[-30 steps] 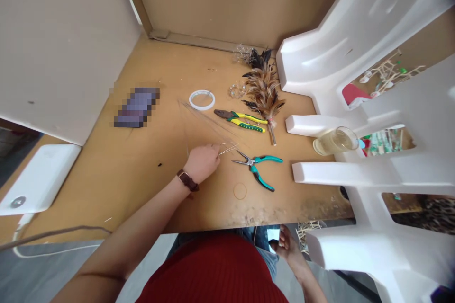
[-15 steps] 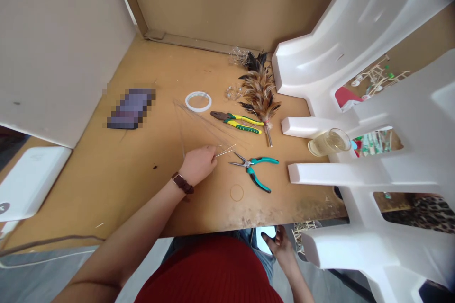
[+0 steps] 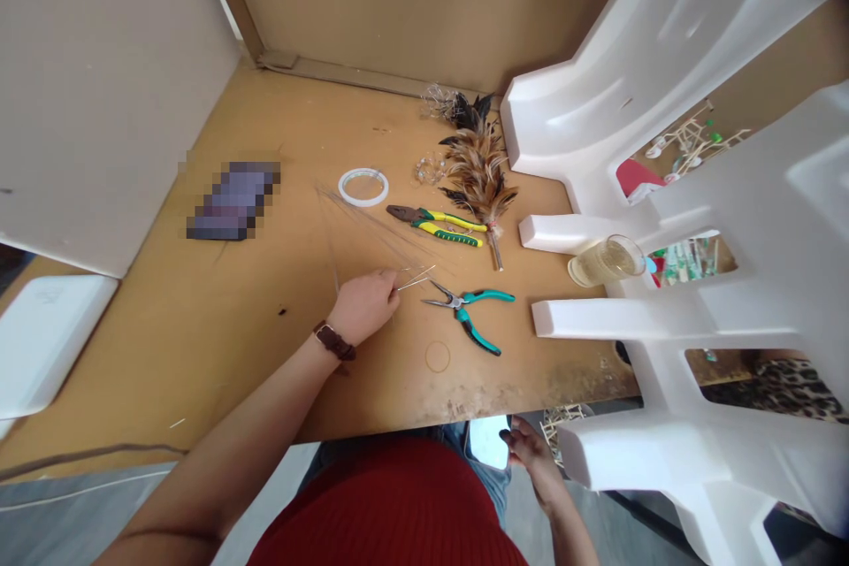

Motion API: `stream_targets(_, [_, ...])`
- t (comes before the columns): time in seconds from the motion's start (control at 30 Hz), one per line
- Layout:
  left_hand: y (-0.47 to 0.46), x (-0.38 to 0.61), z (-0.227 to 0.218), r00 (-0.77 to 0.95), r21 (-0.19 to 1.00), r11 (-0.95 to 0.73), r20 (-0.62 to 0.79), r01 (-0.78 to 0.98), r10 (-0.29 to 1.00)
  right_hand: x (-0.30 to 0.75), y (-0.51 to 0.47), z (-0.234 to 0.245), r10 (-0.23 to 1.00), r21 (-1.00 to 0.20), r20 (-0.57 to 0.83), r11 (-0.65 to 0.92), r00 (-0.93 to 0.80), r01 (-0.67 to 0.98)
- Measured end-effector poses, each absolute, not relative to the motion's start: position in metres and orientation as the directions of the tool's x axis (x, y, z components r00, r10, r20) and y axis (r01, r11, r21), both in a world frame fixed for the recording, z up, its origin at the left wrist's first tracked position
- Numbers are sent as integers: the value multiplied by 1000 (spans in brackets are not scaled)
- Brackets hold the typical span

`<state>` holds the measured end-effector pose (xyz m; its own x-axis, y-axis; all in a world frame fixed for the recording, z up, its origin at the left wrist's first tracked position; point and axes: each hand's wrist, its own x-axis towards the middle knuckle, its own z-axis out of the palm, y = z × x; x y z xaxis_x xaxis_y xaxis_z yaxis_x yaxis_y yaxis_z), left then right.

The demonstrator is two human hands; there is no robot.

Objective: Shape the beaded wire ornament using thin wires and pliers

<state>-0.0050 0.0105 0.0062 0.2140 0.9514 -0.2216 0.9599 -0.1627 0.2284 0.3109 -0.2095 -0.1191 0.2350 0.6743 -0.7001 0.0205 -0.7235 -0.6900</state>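
My left hand, with a brown watch strap on the wrist, rests closed on the table. Thin pale wires stick out from its fingertips to the right. Just beyond them lie needle-nose pliers with teal handles, jaws apart. Fine dark wires spread across the table above this hand. Below the table edge, my right hand grips the right side of a phone on my lap. The phone's screen is bright, and the thumb is at its right edge.
Yellow-green combination pliers, a white tape roll, a feather bundle and a thin ring lie on the table. A glass of pale liquid stands by a white plastic chair. A blurred-out dark object lies at left.
My right thumb has moved from over the phone's screen to its right edge, so more of the screen shows. My left hand stays nearly still; the view has shifted slightly.
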Motion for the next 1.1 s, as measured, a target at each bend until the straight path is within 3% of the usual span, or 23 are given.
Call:
stream_targets(0.5, [12, -7, 8, 214, 217, -162, -243, 963, 946, 312, -208, -123, 669, -690, -704, -723, 240, -9])
stream_targets(1.1, [10, -8, 2, 243, 201, -198, -237, 960, 941, 297, -212, -125, 817, -786, -552, -576, 167, 225])
